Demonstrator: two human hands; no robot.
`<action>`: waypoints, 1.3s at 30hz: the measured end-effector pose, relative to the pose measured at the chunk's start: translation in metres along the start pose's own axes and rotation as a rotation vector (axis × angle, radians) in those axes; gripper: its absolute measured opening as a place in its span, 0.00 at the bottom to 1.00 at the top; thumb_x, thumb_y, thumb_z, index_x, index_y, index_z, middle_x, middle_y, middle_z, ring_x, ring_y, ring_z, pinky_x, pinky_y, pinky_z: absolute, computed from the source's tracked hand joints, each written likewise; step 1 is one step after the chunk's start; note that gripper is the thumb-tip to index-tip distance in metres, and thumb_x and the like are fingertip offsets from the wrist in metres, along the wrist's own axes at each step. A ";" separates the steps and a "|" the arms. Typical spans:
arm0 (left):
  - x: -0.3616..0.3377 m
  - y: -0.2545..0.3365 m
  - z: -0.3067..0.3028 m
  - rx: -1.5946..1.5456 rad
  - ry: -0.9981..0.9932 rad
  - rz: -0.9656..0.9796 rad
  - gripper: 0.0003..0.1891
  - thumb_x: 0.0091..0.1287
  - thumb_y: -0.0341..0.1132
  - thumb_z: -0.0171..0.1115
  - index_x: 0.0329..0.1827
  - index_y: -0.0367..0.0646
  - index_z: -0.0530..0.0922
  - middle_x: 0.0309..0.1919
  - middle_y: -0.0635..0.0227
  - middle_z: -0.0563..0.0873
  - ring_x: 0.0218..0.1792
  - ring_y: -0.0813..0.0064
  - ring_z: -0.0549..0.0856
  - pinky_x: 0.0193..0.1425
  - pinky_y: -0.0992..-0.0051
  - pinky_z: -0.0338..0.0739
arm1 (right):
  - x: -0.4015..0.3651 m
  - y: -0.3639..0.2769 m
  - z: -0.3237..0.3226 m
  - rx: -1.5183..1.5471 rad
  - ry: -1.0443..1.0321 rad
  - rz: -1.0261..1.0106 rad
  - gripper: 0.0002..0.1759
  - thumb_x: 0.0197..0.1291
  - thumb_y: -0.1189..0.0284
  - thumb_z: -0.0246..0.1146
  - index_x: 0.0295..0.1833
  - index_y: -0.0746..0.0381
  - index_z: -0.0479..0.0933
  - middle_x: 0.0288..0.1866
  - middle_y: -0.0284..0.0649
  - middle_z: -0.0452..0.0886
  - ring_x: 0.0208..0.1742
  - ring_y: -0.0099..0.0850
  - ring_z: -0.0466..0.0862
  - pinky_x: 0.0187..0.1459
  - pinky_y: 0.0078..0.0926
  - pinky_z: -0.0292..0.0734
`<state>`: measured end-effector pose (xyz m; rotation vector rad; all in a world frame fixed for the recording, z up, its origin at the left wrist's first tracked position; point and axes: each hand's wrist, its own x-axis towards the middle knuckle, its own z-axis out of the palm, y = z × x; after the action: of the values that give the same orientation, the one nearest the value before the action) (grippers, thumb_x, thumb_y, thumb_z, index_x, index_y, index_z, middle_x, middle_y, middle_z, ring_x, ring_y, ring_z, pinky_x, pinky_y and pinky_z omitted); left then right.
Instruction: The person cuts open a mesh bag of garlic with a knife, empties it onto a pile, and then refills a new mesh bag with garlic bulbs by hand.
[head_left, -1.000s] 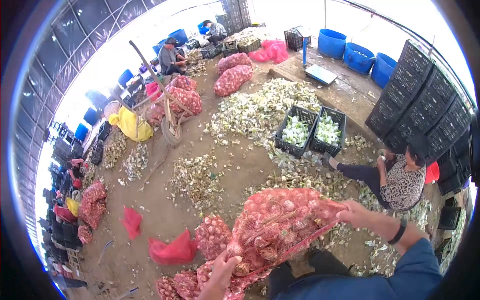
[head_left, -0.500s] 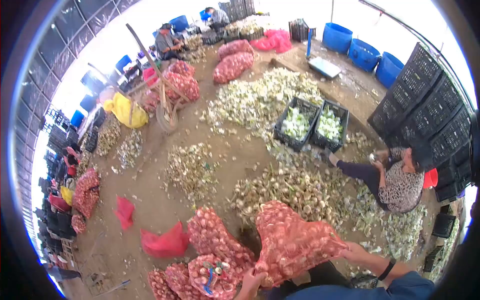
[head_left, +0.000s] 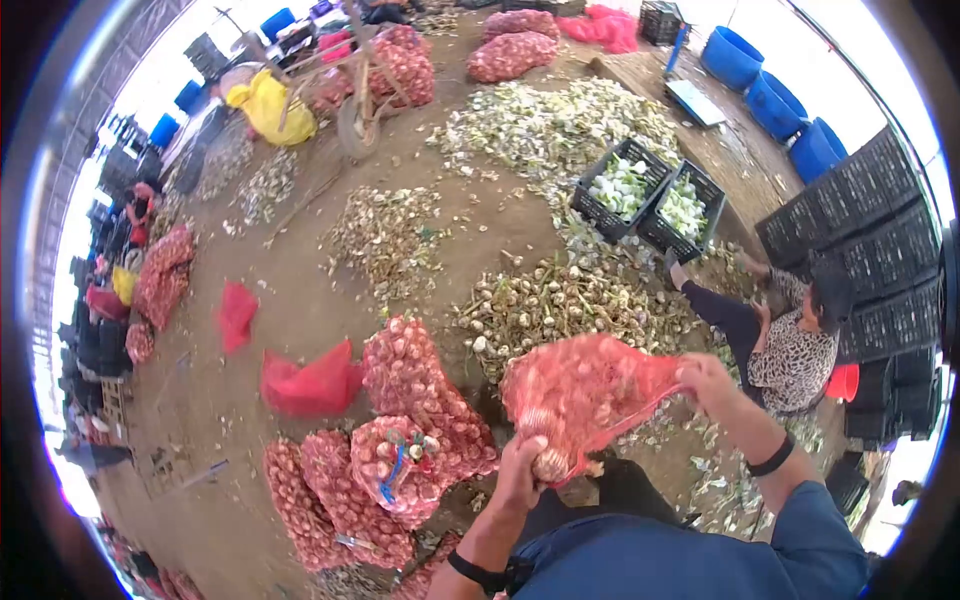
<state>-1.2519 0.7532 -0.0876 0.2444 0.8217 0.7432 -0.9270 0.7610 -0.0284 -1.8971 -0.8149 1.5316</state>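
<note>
A red mesh sack of garlic [head_left: 590, 390] hangs between my hands in front of my body, over the near edge of a pile of loose garlic bulbs [head_left: 560, 305]. My left hand [head_left: 522, 472] grips its lower left corner, where bulbs bulge against the mesh. The gathered upper right end is in my right hand [head_left: 706, 384], whose fingers are closed round the netting. Just left of the held sack stand other full garlic sacks [head_left: 420, 385]. One nearer sack [head_left: 395, 470] has a blue tie and a few bulbs on top.
A seated co-worker [head_left: 795, 350] is at the right by stacked black crates [head_left: 860, 260]. Two crates of peeled garlic [head_left: 640, 225] stand beyond the pile. Empty-looking red mesh bags [head_left: 312, 380] lie on the left floor. A wheelbarrow [head_left: 357, 125] stands farther back.
My right hand has lifted its end of the sack, and the sack has moved up and away from me. My left hand has also risen in view. The camera has tilted down.
</note>
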 end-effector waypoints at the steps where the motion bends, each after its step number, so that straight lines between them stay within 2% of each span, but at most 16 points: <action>1: 0.007 -0.003 -0.013 -0.270 -0.320 0.019 0.17 0.66 0.35 0.53 0.55 0.35 0.74 0.35 0.68 0.83 0.27 0.77 0.82 0.29 0.78 0.78 | -0.003 -0.019 -0.001 -0.018 -0.015 -0.009 0.13 0.62 0.69 0.57 0.46 0.65 0.80 0.24 0.28 0.73 0.19 0.16 0.68 0.16 0.17 0.61; 2: 0.002 0.008 0.004 -0.282 -0.321 0.042 0.17 0.66 0.35 0.53 0.55 0.35 0.74 0.35 0.68 0.83 0.27 0.77 0.82 0.29 0.78 0.78 | -0.005 -0.036 -0.003 0.036 0.016 -0.068 0.13 0.62 0.69 0.58 0.45 0.65 0.80 0.23 0.28 0.73 0.17 0.16 0.68 0.14 0.16 0.60; 4: -0.013 0.048 0.070 -0.051 -0.123 0.202 0.24 0.66 0.37 0.52 0.62 0.33 0.71 0.47 0.62 0.83 0.41 0.73 0.85 0.43 0.74 0.81 | -0.018 -0.080 -0.005 0.103 0.075 -0.178 0.14 0.61 0.67 0.58 0.46 0.65 0.79 0.24 0.30 0.74 0.17 0.16 0.69 0.12 0.15 0.60; 8: -0.025 0.075 0.116 0.177 -0.341 0.382 0.22 0.65 0.38 0.59 0.59 0.34 0.73 0.45 0.65 0.82 0.44 0.77 0.82 0.51 0.72 0.79 | -0.044 -0.132 -0.005 0.130 0.172 -0.402 0.18 0.61 0.64 0.58 0.49 0.68 0.77 0.26 0.30 0.76 0.17 0.14 0.67 0.12 0.12 0.59; 10: -0.030 0.079 0.130 0.225 -0.405 0.325 0.25 0.65 0.38 0.61 0.62 0.34 0.71 0.50 0.65 0.81 0.48 0.77 0.81 0.54 0.71 0.77 | -0.037 -0.133 -0.023 0.180 0.248 -0.451 0.20 0.62 0.62 0.57 0.49 0.67 0.77 0.24 0.28 0.73 0.15 0.14 0.64 0.12 0.12 0.56; 12: -0.034 0.075 0.130 0.281 -0.500 0.250 0.28 0.65 0.39 0.62 0.66 0.34 0.69 0.54 0.66 0.80 0.53 0.76 0.79 0.58 0.71 0.75 | -0.026 -0.095 -0.033 0.206 0.191 -0.426 0.20 0.62 0.60 0.56 0.50 0.65 0.78 0.21 0.27 0.71 0.14 0.14 0.63 0.12 0.13 0.54; 14: -0.025 0.055 0.113 0.202 -0.591 0.164 0.28 0.65 0.37 0.64 0.65 0.34 0.69 0.53 0.67 0.80 0.52 0.77 0.79 0.59 0.70 0.75 | -0.030 -0.026 -0.035 0.048 0.258 -0.122 0.19 0.62 0.59 0.57 0.51 0.61 0.78 0.20 0.25 0.70 0.14 0.14 0.63 0.11 0.14 0.53; 19: -0.017 0.019 0.027 0.365 -0.294 0.057 0.25 0.62 0.32 0.62 0.63 0.35 0.71 0.50 0.67 0.81 0.50 0.77 0.80 0.59 0.70 0.75 | -0.050 0.042 -0.037 0.129 0.209 0.061 0.17 0.60 0.62 0.60 0.51 0.58 0.77 0.21 0.26 0.71 0.14 0.16 0.66 0.10 0.16 0.56; 21: -0.003 0.003 -0.002 0.358 -0.148 -0.014 0.23 0.60 0.30 0.60 0.60 0.35 0.73 0.47 0.66 0.82 0.49 0.77 0.81 0.58 0.71 0.76 | -0.035 0.073 -0.030 0.395 0.263 0.255 0.15 0.61 0.66 0.59 0.51 0.59 0.78 0.22 0.27 0.72 0.15 0.16 0.68 0.11 0.16 0.57; 25: 0.032 -0.019 -0.027 0.432 -0.029 -0.032 0.24 0.58 0.34 0.63 0.57 0.33 0.75 0.43 0.65 0.84 0.44 0.77 0.82 0.51 0.73 0.77 | -0.003 0.114 0.007 0.196 0.136 0.314 0.14 0.62 0.68 0.56 0.50 0.60 0.79 0.20 0.24 0.69 0.16 0.15 0.64 0.14 0.15 0.56; 26: 0.039 -0.022 -0.026 0.428 -0.034 -0.039 0.24 0.58 0.34 0.63 0.57 0.33 0.75 0.43 0.65 0.84 0.44 0.77 0.82 0.51 0.73 0.77 | 0.016 0.124 0.012 0.135 0.073 0.195 0.13 0.62 0.68 0.55 0.49 0.60 0.78 0.20 0.24 0.68 0.16 0.15 0.64 0.16 0.15 0.56; 28: 0.051 -0.025 -0.024 0.657 -0.038 0.048 0.25 0.56 0.33 0.62 0.58 0.33 0.75 0.43 0.65 0.84 0.44 0.78 0.82 0.51 0.73 0.77 | 0.029 0.099 0.027 0.081 0.005 0.072 0.12 0.62 0.69 0.55 0.48 0.60 0.78 0.20 0.24 0.68 0.17 0.15 0.64 0.17 0.16 0.57; 31: 0.061 0.013 0.009 0.297 0.005 0.147 0.24 0.57 0.31 0.59 0.59 0.36 0.75 0.42 0.67 0.82 0.41 0.77 0.83 0.47 0.76 0.78 | 0.034 0.016 0.014 -0.096 0.075 -0.032 0.10 0.63 0.68 0.54 0.42 0.61 0.77 0.20 0.24 0.67 0.17 0.15 0.63 0.18 0.16 0.57; 32: 0.069 0.041 0.024 0.176 0.007 0.014 0.21 0.58 0.29 0.57 0.56 0.34 0.76 0.44 0.64 0.84 0.42 0.75 0.84 0.49 0.72 0.81 | 0.046 0.008 -0.004 -0.132 0.057 -0.157 0.12 0.63 0.67 0.54 0.43 0.62 0.78 0.20 0.25 0.68 0.17 0.15 0.64 0.16 0.16 0.57; 35: 0.063 0.092 0.076 0.051 -0.225 0.115 0.22 0.61 0.29 0.54 0.59 0.33 0.74 0.46 0.62 0.83 0.41 0.73 0.85 0.46 0.72 0.82 | 0.033 -0.077 -0.022 0.129 0.135 -0.143 0.13 0.62 0.63 0.57 0.43 0.61 0.79 0.19 0.27 0.70 0.13 0.16 0.63 0.10 0.15 0.57; 39: 0.046 0.073 0.117 0.256 -0.478 0.190 0.20 0.63 0.32 0.52 0.58 0.35 0.75 0.44 0.69 0.82 0.41 0.79 0.81 0.48 0.76 0.78 | 0.016 -0.043 -0.037 0.249 0.126 -0.178 0.12 0.62 0.64 0.55 0.42 0.61 0.78 0.22 0.27 0.72 0.14 0.15 0.64 0.11 0.14 0.57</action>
<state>-1.1821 0.8465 -0.0013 0.7089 0.4376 0.7161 -0.8932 0.7996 0.0005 -1.6744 -0.6825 1.3245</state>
